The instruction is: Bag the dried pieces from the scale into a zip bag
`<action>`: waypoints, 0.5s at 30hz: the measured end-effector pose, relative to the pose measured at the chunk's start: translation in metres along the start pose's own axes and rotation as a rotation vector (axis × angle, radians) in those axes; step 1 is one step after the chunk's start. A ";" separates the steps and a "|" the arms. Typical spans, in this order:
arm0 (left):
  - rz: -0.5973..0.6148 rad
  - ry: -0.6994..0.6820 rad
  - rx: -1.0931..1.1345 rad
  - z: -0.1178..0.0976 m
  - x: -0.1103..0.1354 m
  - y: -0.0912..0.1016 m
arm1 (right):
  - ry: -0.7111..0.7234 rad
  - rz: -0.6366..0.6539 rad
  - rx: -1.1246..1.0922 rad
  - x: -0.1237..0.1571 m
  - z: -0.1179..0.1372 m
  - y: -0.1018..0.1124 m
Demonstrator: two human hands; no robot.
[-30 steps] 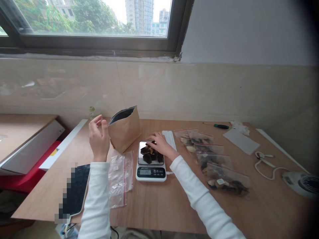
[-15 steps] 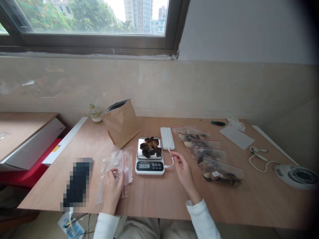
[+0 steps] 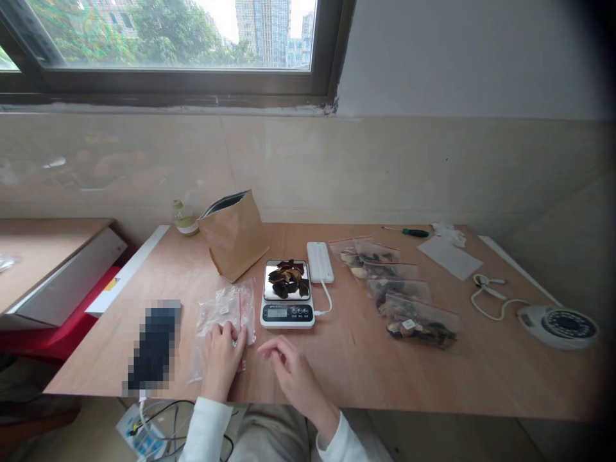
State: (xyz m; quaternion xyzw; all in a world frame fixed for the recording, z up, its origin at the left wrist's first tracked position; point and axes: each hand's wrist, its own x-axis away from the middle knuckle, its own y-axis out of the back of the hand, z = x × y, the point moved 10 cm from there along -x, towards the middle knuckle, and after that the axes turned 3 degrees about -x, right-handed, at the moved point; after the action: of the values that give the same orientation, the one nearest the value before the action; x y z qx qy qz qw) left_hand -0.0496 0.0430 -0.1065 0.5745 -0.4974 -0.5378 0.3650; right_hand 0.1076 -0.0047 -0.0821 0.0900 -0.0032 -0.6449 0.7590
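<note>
My left hand (image 3: 223, 356) lies over clear plastic zip bags (image 3: 202, 317), its bent fingertips gathered on the film; the exact grip is partly hidden. Just to the right, in front of the white digital scale (image 3: 287, 320), my right hand (image 3: 294, 372) hovers with nothing in it, its index finger reaching leftward and the others loosely curled. Dark brown dried pieces (image 3: 289, 280), which look like mushroom slices, are heaped on the scale's shiny plate. A white power bank (image 3: 319, 262) stands beside the scale, joined to it by a white cable (image 3: 330, 300).
Behind the zip bags stands an open kraft paper pouch (image 3: 235, 237), near a small bottle (image 3: 185, 219). Several filled zip bags (image 3: 423, 314) overlap at right. Farther right are a screwdriver (image 3: 414, 232), white paper (image 3: 450, 256) and a white round device (image 3: 561, 327). A blurred-out dark phone-like object (image 3: 154, 346) lies at left.
My right hand has left the cable at the scale's right side and moved left and nearer to me. My left hand stays on the zip bags. The view has shifted slightly.
</note>
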 end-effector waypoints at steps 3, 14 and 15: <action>0.020 -0.030 0.021 -0.006 -0.001 0.002 | 0.027 0.119 0.045 0.006 0.008 -0.030; -0.177 -0.004 0.482 -0.025 0.024 0.038 | 0.011 -0.039 -0.112 0.005 0.000 -0.028; -0.177 0.000 0.513 -0.028 0.026 0.040 | 0.000 -0.077 -0.115 0.003 -0.003 -0.025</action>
State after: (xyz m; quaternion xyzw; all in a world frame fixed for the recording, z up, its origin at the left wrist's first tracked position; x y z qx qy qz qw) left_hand -0.0309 0.0048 -0.0705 0.6896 -0.5651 -0.4241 0.1589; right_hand 0.0840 -0.0112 -0.0886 0.0461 0.0373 -0.6725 0.7377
